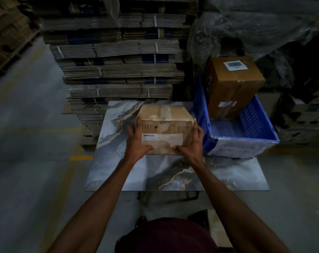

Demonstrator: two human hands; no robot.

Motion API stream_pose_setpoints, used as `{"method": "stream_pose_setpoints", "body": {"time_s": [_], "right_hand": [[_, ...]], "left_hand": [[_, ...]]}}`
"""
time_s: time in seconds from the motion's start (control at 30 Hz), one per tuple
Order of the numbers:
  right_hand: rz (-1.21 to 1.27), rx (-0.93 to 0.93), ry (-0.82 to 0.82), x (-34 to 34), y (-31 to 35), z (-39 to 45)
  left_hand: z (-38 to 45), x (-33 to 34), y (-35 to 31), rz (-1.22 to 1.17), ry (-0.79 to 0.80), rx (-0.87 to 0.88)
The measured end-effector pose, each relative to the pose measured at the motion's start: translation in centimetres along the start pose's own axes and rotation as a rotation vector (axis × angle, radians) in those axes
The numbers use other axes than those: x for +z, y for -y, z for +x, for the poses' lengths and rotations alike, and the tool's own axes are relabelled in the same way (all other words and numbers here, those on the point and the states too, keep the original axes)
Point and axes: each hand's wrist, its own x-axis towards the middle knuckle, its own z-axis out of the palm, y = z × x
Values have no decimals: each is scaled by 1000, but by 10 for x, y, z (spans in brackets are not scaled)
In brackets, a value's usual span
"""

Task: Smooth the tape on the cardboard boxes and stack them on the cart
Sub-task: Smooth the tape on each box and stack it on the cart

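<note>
We hold a small cardboard box (165, 128) at the centre of the frame, above the far half of a marble-patterned desk (228, 176). Our left hand (136, 143) grips its left side and lower left corner, the fingers (132, 129) curled round the left edge and the thumb along the bottom edge. Our right hand (191, 143) grips the right side in the same way, its fingers wrapped up the right edge. A strip of tape (164, 111) runs across the box top from front to back, and a white label (162, 139) sits on the face turned toward us. We cannot tell whether the box rests on the desk or hangs just above it.

To the right, a blue plastic crate (255, 123) stands on the desk's right far corner, its near left corner close beside our right hand. A larger brown box (233, 84) stands upright in the crate's far end, leaving the near part of the crate floor open. Behind the desk, at the upper centre, bundles of flattened cardboard (118, 57) rise in a tall stack right up to the desk's far edge. The near half of the desk lies bare, and grey floor (27, 143) opens out at the left of the frame.
</note>
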Motion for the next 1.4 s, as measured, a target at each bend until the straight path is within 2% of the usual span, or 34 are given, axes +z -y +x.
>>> {"method": "stream_pose_setpoints", "body": {"time_s": [0.2, 0.4, 0.53, 0.63, 0.8, 0.9, 1.23, 1.4], "right_hand": [[-14, 130, 53, 2, -26, -10], [-12, 193, 191, 5, -49, -21], [20, 238, 225, 12, -54, -29], [42, 222, 191, 17, -55, -25], [-72, 139, 187, 21, -36, -18], [-118, 103, 164, 24, -49, -18], [-101, 116, 106, 27, -73, -33], [-88, 128, 112, 29, -76, -29]], "left_hand": [[-9, 28, 34, -21, -44, -24], [-13, 46, 60, -55, 58, -57], [-14, 51, 76, -74, 151, -82], [-11, 52, 82, -106, 155, -78], [-2, 56, 67, -65, 109, -160], [-5, 58, 71, -60, 76, -154], [-12, 60, 82, -99, 6, -101], [-9, 61, 82, -80, 49, -103]]}}
